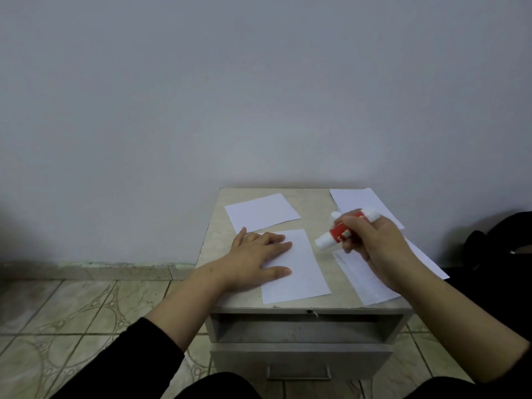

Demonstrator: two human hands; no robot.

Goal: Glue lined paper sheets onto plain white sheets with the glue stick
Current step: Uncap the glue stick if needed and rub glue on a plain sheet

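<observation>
A white sheet (302, 272) lies at the front middle of the small cabinet top (313, 205). My left hand (259, 254) rests flat on its left part with straight fingers. My right hand (377, 249) grips a red and white glue stick (339, 230), held tilted above the table to the right of that sheet. Under my right hand lies a faintly lined sheet (362, 277). Another white sheet (262, 211) lies at the back left, and more paper (359, 200) sits at the back right.
The cabinet stands against a plain wall and has an open shelf (302, 326) and a drawer with a handle (299, 372) below. Patterned floor tiles (72, 321) spread to the left. A dark bag (495, 243) sits at the right.
</observation>
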